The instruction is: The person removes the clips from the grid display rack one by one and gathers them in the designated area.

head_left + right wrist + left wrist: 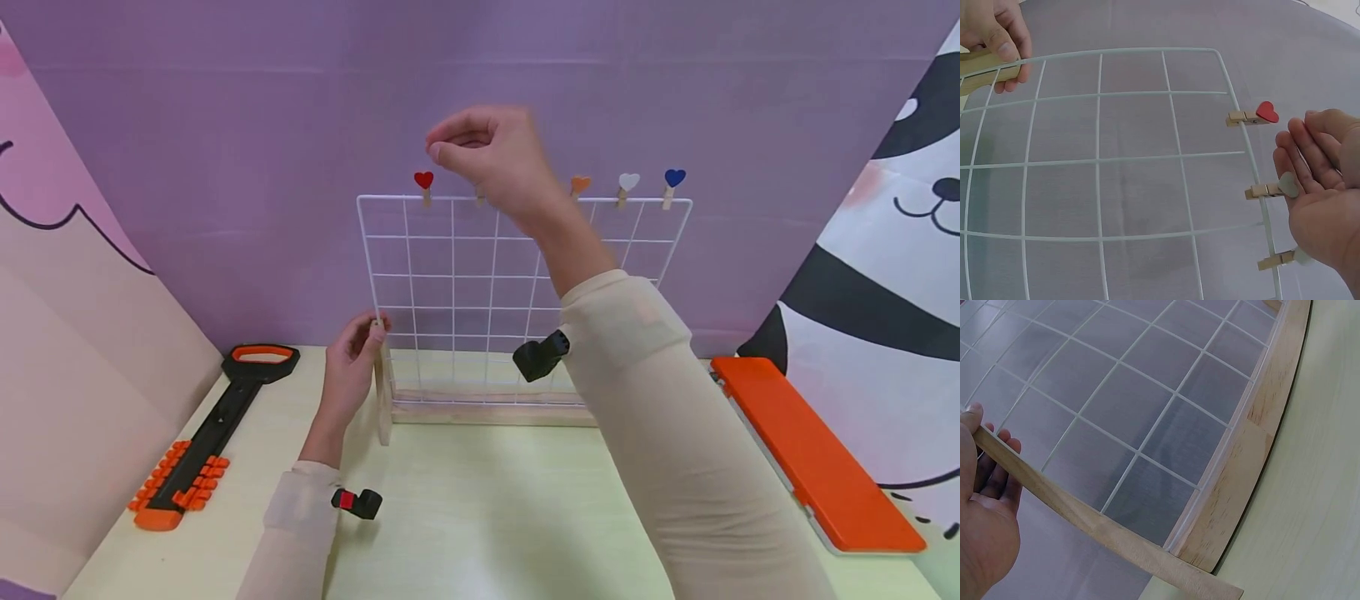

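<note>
A white wire grid panel (453,275) stands upright in a wooden stand (495,414). My left hand (350,367) grips the wooden side post (384,392) at the grid's left edge, the thumb (971,417) on one side and fingers behind. Above the top wire, my right hand (498,154) hovers with loosely bent fingers and nothing in them. Just beside its fingertips, a clothespin with a red heart (423,181) is clipped to the wire. A pale-heart clothespin (1266,190) is partly behind that hand in the head view. Orange (581,184), white (628,181) and blue (675,177) heart clothespins sit farther right.
At the left of the table lies a black tool with a handle and orange clips (217,442). A long orange case (817,454) lies along the right edge. Behind the grid rises a purple backdrop (300,167), with a panda-print panel (885,292) at the right.
</note>
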The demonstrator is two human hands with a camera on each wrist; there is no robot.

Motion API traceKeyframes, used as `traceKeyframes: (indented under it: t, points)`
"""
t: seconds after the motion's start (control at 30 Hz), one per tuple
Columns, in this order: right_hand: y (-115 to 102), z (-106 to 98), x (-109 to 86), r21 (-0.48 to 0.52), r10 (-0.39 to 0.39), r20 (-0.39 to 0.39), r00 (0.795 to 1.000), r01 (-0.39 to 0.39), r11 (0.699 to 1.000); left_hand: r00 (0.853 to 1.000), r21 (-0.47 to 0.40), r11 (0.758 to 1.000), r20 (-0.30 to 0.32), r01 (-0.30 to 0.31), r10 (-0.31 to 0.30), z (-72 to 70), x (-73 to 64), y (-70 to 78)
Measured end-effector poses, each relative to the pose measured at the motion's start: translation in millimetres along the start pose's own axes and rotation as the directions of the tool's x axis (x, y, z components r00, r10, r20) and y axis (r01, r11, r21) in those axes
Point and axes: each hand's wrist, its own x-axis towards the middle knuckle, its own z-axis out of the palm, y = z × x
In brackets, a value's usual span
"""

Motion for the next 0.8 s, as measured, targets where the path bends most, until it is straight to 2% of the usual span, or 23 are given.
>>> traceKeyframes:
  t: [0.27,0.57,0.8]
  points:
    - [5,7,2.7,-0.021,0.000,0.017,1.000,0.000,1.000,1.000,0.011,1.000,-0.004,-0.012,0.012,-1.9,-1.0,-1.2]
    - [6,11,3.4,-0.053,0.012,0.009,1.000,-0.011,0.999,1.000,0.007,1.000,-0.004,0.001,-0.001,-2.1,-2.0,-2.2]
    - [7,12,4.5,-0.119,0.048,0.042,0.998,-0.042,0.992,1.000,-0.009,1.000,0.006,-0.012,0.012,-0.6,-2.2,-1.3]
